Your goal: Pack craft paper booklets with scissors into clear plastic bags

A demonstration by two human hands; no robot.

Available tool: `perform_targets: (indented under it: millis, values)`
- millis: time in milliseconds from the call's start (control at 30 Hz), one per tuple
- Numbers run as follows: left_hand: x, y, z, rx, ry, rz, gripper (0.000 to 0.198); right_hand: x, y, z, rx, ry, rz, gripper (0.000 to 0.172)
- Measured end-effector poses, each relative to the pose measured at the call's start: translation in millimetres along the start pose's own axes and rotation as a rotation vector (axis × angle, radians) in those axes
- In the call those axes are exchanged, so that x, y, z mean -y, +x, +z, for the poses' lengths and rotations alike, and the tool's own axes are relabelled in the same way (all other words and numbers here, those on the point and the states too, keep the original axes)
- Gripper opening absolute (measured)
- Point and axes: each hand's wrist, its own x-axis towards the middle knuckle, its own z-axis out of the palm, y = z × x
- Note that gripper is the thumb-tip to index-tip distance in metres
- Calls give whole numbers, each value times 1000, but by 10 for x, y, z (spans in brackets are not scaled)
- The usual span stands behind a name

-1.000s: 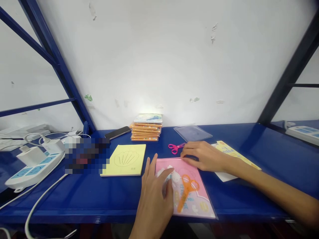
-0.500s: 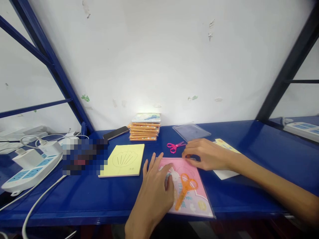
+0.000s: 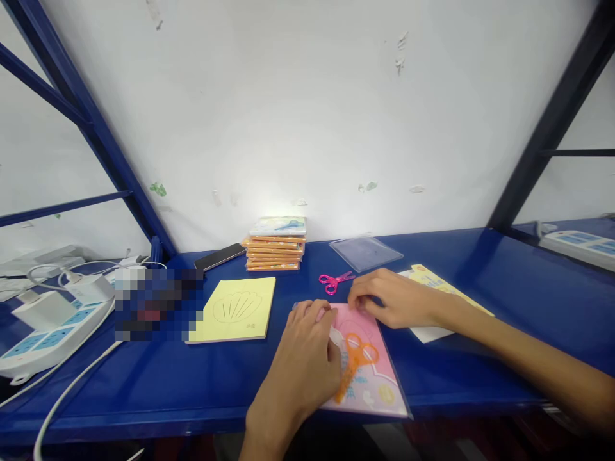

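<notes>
A pink packet (image 3: pixel 384 378) in a clear sleeve lies at the table's front edge, with orange scissors (image 3: pixel 356 358) on or in it. Over its left side rests my left hand (image 3: pixel 310 358), fingers curled at the upper left edge; what they grip, if anything, is hidden. My right hand (image 3: pixel 389 298) touches the packet's top edge, fingers bent together, fingertips partly hidden. Just behind the packet lie pink scissors (image 3: pixel 334 282). Beside my right forearm are a yellow card (image 3: pixel 432 282) and a white sheet (image 3: pixel 430 334).
A yellow pad (image 3: pixel 240 310) with a shell drawing lies left on the blue table (image 3: pixel 211 378). Behind are a stack of packets (image 3: pixel 273 253), a black phone (image 3: pixel 220 257) and a clear sleeve (image 3: pixel 368 253). A power strip (image 3: pixel 52 336) with cables stands far left.
My left hand's fingers have drawn in from spread to curled at the packet's upper left edge. My right hand stays at the top edge. The camera view has shifted slightly.
</notes>
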Motion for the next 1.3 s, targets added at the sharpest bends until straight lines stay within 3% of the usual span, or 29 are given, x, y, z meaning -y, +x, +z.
perform_targets:
  millis: [133, 333, 533, 767, 900, 1100, 1200, 1300]
  values:
    - [-9, -3, -25, 15, 52, -7, 49, -15, -6, -21, 12, -12, 24, 30]
    - [-78, 50, -46, 67, 53, 104, 51, 9, -8, 26, -29, -10, 3, 31]
    - [114, -82, -121, 50, 97, -31, 45, -29, -21, 13, -10, -108, 48, 26]
    - [180, -249, 51, -41, 82, -96, 48, -108, -24, -2, -138, -178, 144, 23]
    - [209, -294, 114, -79, 44, -100, 47, -154, 6, 46, -83, -151, 179, 43]
    - [193, -337, 107, -147, 55, 4, 46, -378, 47, 86, -230, -248, 202, 51]
    - [107, -356, 88, -88, 56, 63, 50, -552, 15, 88, -174, -324, 270, 55]
    - [49, -379, 114, 15, 71, 80, 75, -670, -31, 66, -105, -452, 414, 53]
